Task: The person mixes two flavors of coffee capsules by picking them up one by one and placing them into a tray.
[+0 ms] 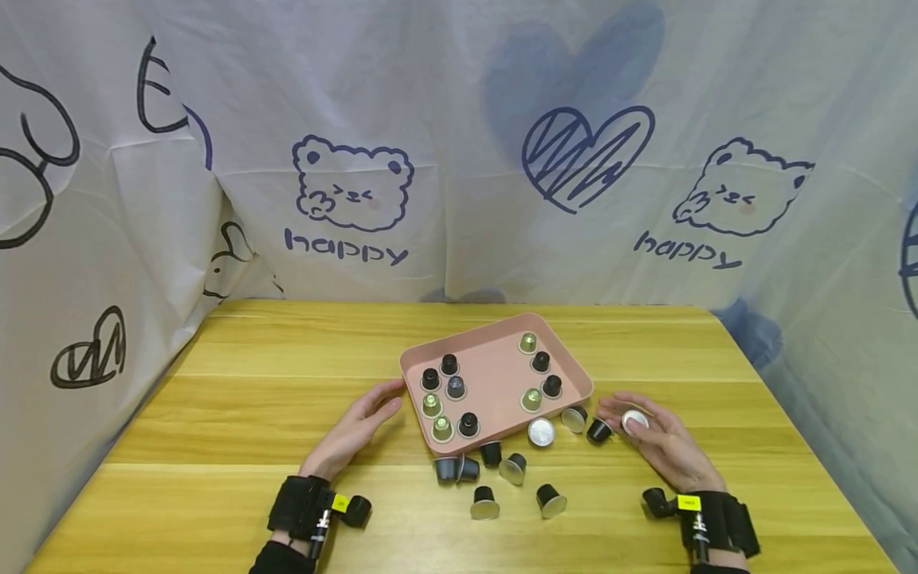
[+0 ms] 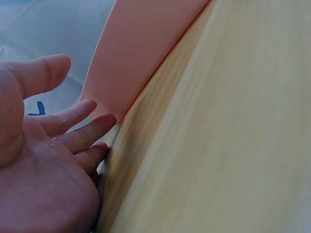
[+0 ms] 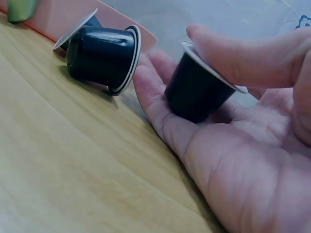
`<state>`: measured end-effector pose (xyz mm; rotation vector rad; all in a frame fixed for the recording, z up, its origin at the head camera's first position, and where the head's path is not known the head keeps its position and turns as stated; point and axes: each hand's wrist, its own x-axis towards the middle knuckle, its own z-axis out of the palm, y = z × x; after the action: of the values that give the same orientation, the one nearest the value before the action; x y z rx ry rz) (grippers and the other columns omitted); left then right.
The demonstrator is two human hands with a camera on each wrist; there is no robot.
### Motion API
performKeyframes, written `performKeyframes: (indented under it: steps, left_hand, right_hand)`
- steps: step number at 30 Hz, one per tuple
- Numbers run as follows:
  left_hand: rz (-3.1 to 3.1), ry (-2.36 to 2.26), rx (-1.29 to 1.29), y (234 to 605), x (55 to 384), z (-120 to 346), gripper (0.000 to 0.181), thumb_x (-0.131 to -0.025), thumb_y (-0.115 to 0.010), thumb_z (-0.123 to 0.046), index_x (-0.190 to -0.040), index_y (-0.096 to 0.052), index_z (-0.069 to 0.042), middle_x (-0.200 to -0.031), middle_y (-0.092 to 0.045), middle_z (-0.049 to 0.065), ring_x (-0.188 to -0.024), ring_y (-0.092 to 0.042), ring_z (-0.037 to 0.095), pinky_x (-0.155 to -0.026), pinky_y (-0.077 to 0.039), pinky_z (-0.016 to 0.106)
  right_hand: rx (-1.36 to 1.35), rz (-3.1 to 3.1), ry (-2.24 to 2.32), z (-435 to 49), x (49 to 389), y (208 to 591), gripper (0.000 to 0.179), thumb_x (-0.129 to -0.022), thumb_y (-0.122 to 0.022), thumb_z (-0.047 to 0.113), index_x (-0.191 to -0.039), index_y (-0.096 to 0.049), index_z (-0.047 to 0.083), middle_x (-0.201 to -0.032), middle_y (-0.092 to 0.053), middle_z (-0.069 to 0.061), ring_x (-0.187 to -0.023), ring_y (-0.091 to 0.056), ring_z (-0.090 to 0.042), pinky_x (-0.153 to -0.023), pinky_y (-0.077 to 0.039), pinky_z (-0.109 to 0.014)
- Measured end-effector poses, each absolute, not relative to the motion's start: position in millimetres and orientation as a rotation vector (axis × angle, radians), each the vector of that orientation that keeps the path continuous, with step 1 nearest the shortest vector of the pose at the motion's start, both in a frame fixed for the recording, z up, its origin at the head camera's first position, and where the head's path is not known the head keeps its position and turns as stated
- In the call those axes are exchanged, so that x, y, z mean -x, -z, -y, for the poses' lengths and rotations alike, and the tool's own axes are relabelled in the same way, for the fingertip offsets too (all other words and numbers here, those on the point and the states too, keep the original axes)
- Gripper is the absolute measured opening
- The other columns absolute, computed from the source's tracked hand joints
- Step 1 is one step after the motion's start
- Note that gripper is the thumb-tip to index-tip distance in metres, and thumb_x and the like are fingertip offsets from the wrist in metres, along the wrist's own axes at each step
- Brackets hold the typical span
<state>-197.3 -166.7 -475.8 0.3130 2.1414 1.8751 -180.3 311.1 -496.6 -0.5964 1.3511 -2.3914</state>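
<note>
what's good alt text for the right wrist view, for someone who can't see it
A right hand holds a black capsule, thumb over its rimmed end. Close by, another black capsule lies on its side on a wooden table, with a partly hidden capsule and a pink tray behind it.

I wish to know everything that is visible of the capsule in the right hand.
The capsule is a smooth, black cup, narrowing towards its base, with a thin pale rim round the wide end. The head view shows a silvery, foil-like lid there. It is tilted, lid upward, held over the table to the right of the pink tray. The right hand grips it, thumb against the lid side, fingers about the base.
</note>
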Motion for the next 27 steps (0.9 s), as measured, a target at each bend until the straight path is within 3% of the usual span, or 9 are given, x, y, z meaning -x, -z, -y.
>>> performKeyframes:
  steps: [6, 10, 16, 21, 27]
  left_hand:
    - [-2.139, -1.874, -0.312, 477.3, 198.1, 167.2, 0.054, -0.101, -0.050, -0.027, -0.146, -0.035, -0.003, -0.150, -0.035, 0.015, -0.137, -0.028, 0.029, -0.113, -0.018, 0.054]
    - [-2.135, -1.880, -0.336, 478.3, 198.7, 167.9, 0.055, -0.101, -0.050, -0.027, -0.146, -0.034, -0.001, -0.150, -0.034, 0.018, -0.137, -0.028, 0.031, -0.113, -0.018, 0.054]
    - [-2.136, -1.880, -0.335, 478.0, 198.6, 167.6, 0.053, -0.101, -0.049, -0.026, -0.146, -0.034, -0.001, -0.150, -0.034, 0.017, -0.137, -0.028, 0.031, -0.113, -0.018, 0.054]
    - [-2.141, -1.877, -0.320, 476.8, 197.7, 166.9, 0.052, -0.101, -0.049, -0.026, -0.146, -0.035, -0.003, -0.150, -0.035, 0.015, -0.137, -0.028, 0.029, -0.113, -0.019, 0.053]
    - [-2.148, -1.874, -0.309, 476.6, 197.1, 166.6, 0.053, -0.101, -0.050, -0.027, -0.145, -0.035, -0.003, -0.150, -0.035, 0.014, -0.137, -0.028, 0.029, -0.113, -0.018, 0.053]
  right_hand:
    - [0.582, -1.254, 2.426, -312.1, 180.4, 496.5, 0.043, -0.104, -0.013, -0.008, -0.144, -0.028, -0.011, -0.129, -0.054, -0.020, -0.113, -0.055, -0.030, -0.096, -0.048, -0.036]
    - [0.590, -1.167, 2.455, -312.7, 180.3, 497.0, 0.043, -0.105, -0.009, -0.005, -0.145, -0.026, -0.010, -0.123, -0.055, -0.020, -0.100, -0.054, -0.028, -0.086, -0.050, -0.035]
    - [0.579, -1.146, 2.461, -312.2, 180.8, 496.1, 0.040, -0.107, -0.012, 0.000, -0.140, -0.032, -0.007, -0.114, -0.053, -0.019, -0.085, -0.047, -0.025, -0.072, -0.042, -0.031]
    - [0.561, -1.108, 2.481, -311.0, 181.0, 495.7, 0.038, -0.107, -0.013, 0.005, -0.132, -0.041, -0.002, -0.102, -0.050, -0.012, -0.075, -0.038, -0.022, -0.067, -0.027, -0.032]
    - [0.667, -1.087, 2.493, -309.7, 182.3, 496.7, 0.045, -0.107, -0.002, 0.005, -0.122, -0.044, 0.001, -0.086, -0.043, -0.009, -0.061, -0.021, -0.020, -0.061, -0.020, -0.033]
